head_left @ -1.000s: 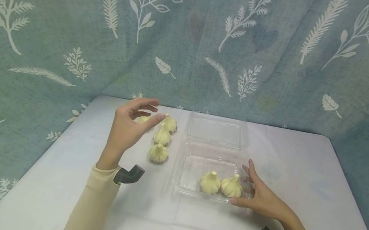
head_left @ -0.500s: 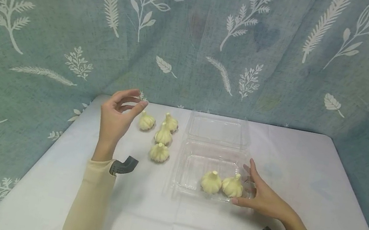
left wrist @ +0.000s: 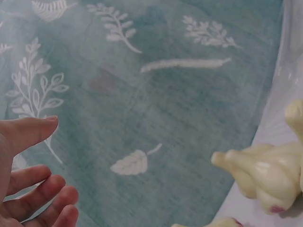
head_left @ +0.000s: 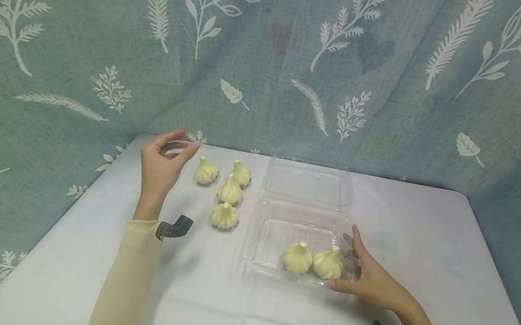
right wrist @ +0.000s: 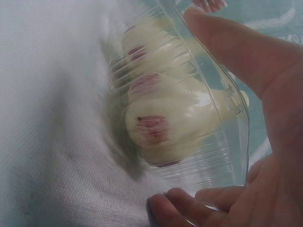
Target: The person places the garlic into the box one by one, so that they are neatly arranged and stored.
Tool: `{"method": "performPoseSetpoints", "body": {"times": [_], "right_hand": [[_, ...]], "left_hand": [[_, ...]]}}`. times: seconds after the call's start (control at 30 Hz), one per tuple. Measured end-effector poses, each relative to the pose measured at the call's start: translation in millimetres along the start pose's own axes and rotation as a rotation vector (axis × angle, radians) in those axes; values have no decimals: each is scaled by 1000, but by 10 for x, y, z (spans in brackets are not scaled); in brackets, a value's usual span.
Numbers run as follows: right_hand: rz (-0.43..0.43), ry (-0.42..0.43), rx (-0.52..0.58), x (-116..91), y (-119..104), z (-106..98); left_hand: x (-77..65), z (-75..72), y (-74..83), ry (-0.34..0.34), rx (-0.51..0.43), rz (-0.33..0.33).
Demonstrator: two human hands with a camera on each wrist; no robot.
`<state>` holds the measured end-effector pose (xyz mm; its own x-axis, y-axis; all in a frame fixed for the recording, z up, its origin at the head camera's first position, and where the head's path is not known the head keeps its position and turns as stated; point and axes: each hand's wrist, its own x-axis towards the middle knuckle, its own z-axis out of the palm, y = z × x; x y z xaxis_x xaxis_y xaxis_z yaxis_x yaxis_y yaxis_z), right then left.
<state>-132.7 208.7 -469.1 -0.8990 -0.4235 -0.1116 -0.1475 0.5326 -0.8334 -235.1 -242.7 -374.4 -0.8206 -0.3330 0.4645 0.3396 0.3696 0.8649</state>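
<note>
Resting on desk:
Box (head_left: 274, 236): clear plastic clamshell, lid hinged back and lying open toward the backdrop; sits on the desk right of centre.
Garlic in box: two bulbs side by side at the near right of the tray, left one (head_left: 298, 258) and right one (head_left: 328, 264), stems up, touching or nearly so; seen pressed close to the ribbed wall in the right wrist view (right wrist: 165, 123).
Right hand (head_left: 370, 281): laid against the box's right side, fingers straight along the wall, thumb at the near corner; grip released, only touching and steadying the plastic, curled round nothing.
Loose garlic: four bulbs on the desk just left of the box; nearest (head_left: 224, 216), next (head_left: 231, 192), far right one (head_left: 241, 173), far left one (head_left: 206, 171); the three closest to the box form a short row running away from the viewer, the fourth stands a little apart to the left.
Left hand (head_left: 161, 166): raised above the desk just left of the far left bulb, palm turned toward it, fingers loosely bent, thumb apart; grip released, holding nothing, touching no bulb.
Desk (head_left: 216, 304): covered with a white cloth.
Backdrop (head_left: 79, 40): teal fabric with white leaf prints, behind and on both sides.
Sleeves: cream, with a dark clip at each wrist.
</note>
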Motion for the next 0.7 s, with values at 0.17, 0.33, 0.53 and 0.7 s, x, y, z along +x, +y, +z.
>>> {"method": "performPoseSetpoints", "body": {"times": [0.17, 0.33, 0.53, 0.7], "right_hand": [[4, -1, 0, 6, 6, 1], [2, -2, -2, 15, 23, -10], [-1, -1, -8, 22, 37, -21], [3, 0, -15, 27, 45, -32]], "left_hand": [[35, 1, -147, 7, 39, -54], [71, 3, -298, 14, 56, -90], [98, 21, -478, 15, 107, -114], [108, 32, -615, 14, 125, -129]]}}
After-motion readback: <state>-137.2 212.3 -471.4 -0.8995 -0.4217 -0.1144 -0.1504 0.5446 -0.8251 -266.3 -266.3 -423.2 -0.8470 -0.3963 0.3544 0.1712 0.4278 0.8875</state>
